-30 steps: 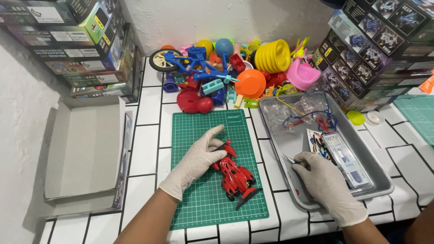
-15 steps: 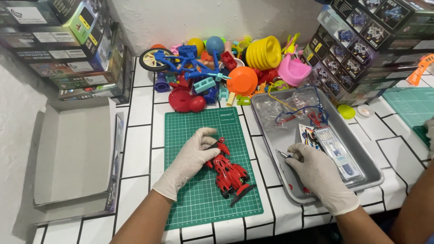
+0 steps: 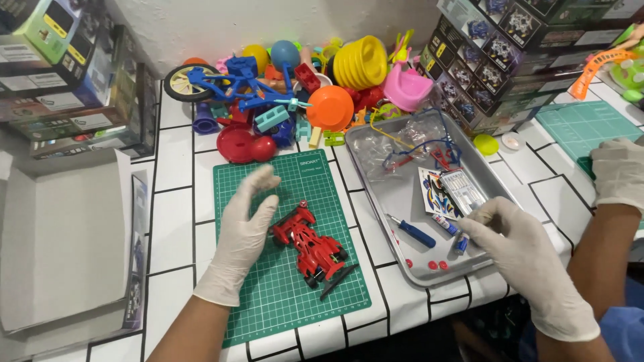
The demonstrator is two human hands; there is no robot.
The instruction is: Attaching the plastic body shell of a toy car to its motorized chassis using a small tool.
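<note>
The left hand [image 3: 243, 236], in a white glove, hovered open with fingers loosely spread and holding nothing, its thumb just beside the nose of 1 red plastic toy race car [image 3: 310, 249] lying on the green gridded cutting mat [image 3: 285, 308] to its right. The right hand [image 3: 518, 258], also gloved, reached into 1 shallow grey metal tray [image 3: 396, 194], its fingertips pinched at 1 small blue part [image 3: 461, 243], though whether they gripped it could not be told. Left of that hand in the tray lay 1 blue-handled screwdriver [image 3: 412, 232] and 3 small red round pieces [image 3: 425, 264], and beyond it 1 sticker sheet [image 3: 435, 191].
</note>
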